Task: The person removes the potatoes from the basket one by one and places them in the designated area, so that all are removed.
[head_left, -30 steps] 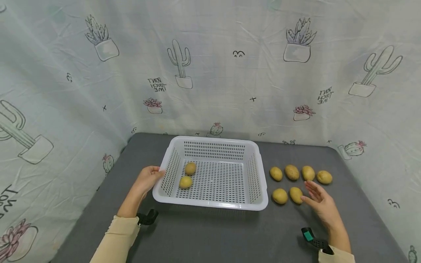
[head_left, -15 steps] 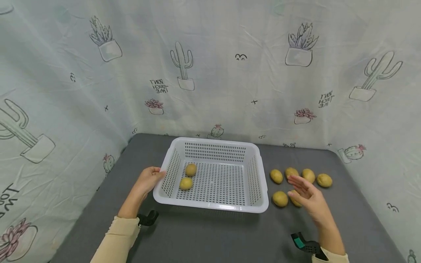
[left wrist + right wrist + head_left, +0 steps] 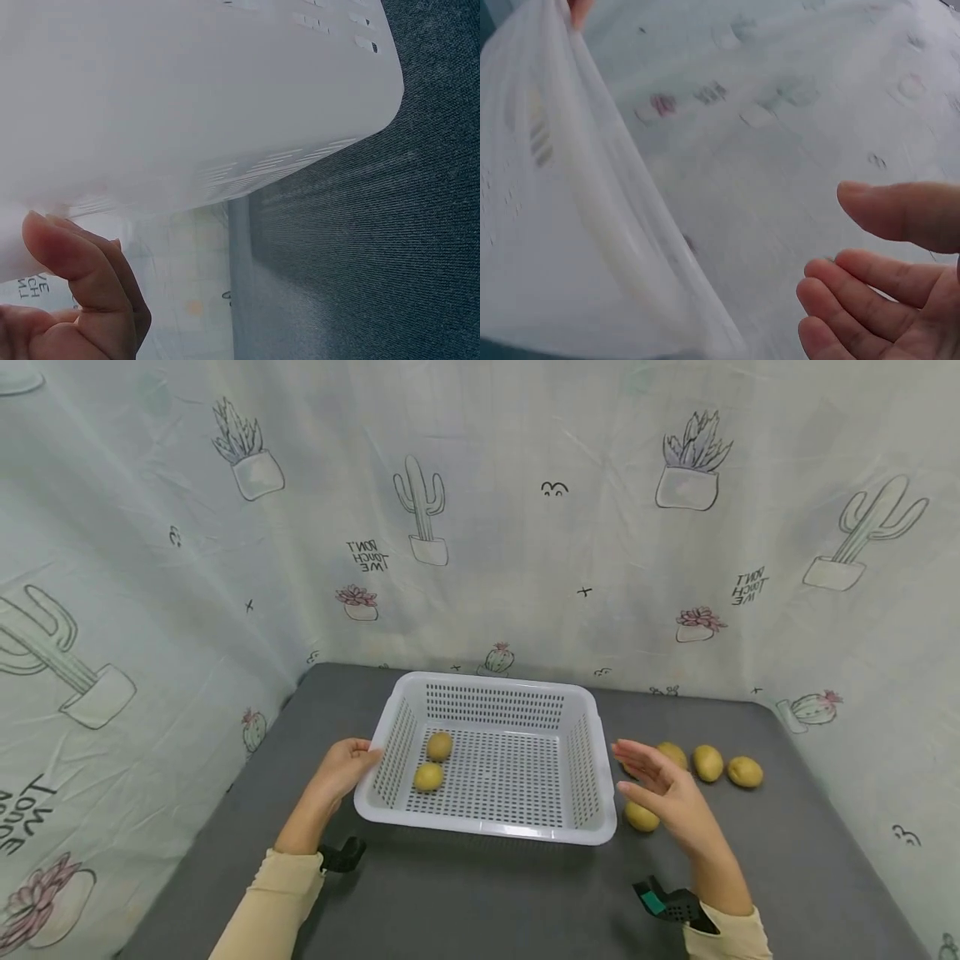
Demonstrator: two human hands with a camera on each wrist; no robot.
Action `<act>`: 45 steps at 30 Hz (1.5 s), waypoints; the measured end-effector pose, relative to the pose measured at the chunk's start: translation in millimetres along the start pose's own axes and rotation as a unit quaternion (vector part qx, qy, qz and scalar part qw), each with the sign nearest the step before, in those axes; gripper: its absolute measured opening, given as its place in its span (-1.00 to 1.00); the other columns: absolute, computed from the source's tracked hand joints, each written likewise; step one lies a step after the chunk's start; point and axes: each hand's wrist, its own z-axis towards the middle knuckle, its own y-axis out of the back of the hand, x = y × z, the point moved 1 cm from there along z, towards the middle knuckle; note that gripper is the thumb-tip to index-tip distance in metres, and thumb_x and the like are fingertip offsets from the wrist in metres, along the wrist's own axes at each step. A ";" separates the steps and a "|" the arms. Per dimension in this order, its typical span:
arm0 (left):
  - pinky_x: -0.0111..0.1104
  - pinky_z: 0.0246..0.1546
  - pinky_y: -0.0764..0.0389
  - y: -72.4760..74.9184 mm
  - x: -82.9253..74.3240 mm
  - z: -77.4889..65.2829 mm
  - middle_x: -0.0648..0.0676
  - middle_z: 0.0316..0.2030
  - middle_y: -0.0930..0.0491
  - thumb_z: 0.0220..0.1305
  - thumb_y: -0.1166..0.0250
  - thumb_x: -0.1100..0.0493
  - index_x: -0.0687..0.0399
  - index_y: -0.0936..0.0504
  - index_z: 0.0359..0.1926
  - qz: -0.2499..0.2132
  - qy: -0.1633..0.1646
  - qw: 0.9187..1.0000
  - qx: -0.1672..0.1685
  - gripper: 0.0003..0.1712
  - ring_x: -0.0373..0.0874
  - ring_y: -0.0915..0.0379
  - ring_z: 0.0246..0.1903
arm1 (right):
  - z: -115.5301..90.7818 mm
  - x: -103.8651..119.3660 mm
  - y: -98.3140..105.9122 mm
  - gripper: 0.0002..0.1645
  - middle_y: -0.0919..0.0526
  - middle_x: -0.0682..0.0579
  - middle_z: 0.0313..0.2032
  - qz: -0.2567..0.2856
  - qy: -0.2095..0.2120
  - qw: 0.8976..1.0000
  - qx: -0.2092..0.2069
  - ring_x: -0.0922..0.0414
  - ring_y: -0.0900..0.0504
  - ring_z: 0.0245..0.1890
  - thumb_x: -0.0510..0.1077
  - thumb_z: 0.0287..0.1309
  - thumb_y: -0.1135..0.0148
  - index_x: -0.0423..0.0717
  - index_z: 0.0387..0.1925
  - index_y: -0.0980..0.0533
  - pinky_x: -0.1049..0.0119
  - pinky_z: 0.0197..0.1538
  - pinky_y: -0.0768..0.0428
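Note:
My left hand (image 3: 347, 770) grips the left rim of a white perforated plastic basket (image 3: 480, 828). The left wrist view shows the bent fingers (image 3: 97, 281) at the edge of the basket's wall (image 3: 187, 97). Inside, near the left side, lie two yellow-brown potatoes, one (image 3: 439, 746) behind the other (image 3: 428, 777). My right hand (image 3: 671, 789) hovers just beyond the basket's right rim, holding nothing. Its thumb stands apart from the extended fingers (image 3: 862, 300) in the right wrist view. Several more potatoes (image 3: 707, 763) lie to the right of the basket, some partly hidden behind that hand.
A dark grey cloth-covered table (image 3: 480, 902) lies under everything. Behind it and along both sides hangs a pale curtain (image 3: 495, 568) printed with cacti and succulents. Each wrist wears a black band (image 3: 675, 906).
My right hand has moved left, from over the loose potatoes to beside the basket's right rim, carrying nothing. The left hand keeps its grip on the basket, which stays in place.

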 end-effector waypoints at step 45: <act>-0.26 -0.27 -0.57 -1.0 -4.9 -1.2 0.40 -0.10 -0.57 0.40 -0.06 0.19 0.50 -0.37 0.09 -0.007 0.008 1.000 -0.003 -0.58 -0.04 -0.60 -0.26 | 172.5 1.2 -139.7 -0.37 -0.42 -0.22 0.23 0.011 -0.132 0.980 0.146 -0.07 -0.41 0.22 -0.19 0.22 -0.22 -0.26 0.28 -0.30 0.10 0.21 -0.42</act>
